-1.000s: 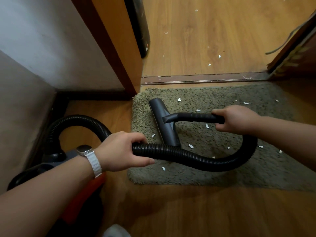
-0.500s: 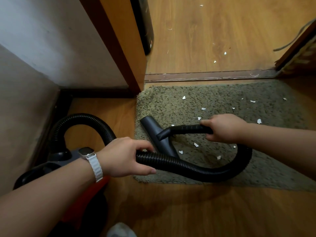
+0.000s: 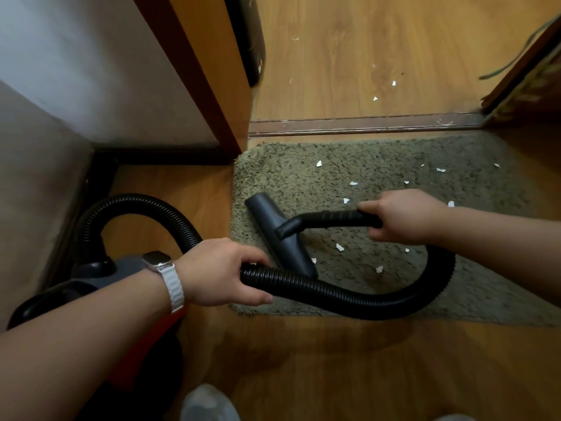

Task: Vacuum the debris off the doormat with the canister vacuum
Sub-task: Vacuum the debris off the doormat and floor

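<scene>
My left grip (image 3: 218, 271) clasps the hose (image 3: 334, 296) at 8 o'clock from the nozzle (image 3: 267, 220), which lies 11-to-5 on the doormat (image 3: 485, 268), and my right grip (image 3: 403, 218), wrapped round the wand (image 3: 334, 214), is nearer the debris (image 3: 339, 247) at 1 to 4 o'clock.
</scene>
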### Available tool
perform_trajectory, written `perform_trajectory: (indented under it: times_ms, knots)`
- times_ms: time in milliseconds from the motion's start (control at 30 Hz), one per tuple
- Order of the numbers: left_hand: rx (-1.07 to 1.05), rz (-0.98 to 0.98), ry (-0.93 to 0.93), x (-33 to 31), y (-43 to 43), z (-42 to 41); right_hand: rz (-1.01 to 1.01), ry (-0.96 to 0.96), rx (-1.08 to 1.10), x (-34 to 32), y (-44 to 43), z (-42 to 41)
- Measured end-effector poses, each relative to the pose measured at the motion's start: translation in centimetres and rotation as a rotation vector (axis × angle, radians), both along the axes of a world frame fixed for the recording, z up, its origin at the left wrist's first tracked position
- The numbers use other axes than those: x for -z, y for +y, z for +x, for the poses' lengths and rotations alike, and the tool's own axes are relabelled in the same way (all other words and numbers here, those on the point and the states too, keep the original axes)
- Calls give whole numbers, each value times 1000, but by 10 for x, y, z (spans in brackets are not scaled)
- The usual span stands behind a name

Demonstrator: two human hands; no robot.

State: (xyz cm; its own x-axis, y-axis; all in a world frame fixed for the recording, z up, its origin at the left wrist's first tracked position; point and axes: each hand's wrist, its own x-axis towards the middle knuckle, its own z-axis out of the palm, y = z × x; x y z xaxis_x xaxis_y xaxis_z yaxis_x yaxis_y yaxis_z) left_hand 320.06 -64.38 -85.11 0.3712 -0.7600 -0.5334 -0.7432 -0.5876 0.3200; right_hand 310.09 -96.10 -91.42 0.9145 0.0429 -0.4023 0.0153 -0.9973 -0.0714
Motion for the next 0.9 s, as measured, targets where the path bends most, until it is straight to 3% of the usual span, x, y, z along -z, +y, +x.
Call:
perform_trajectory:
  times_ms: [200, 567, 900]
  knots:
    - [-3, 10, 1, 7, -6, -3, 2, 74, -156, 7, 19, -27]
    - [-45, -34, 26, 9, -26, -11, -78, 12, 92, 0, -42, -37]
    - [107, 62, 80, 18, -22, -28, -40, -4, -47, -2, -12, -47]
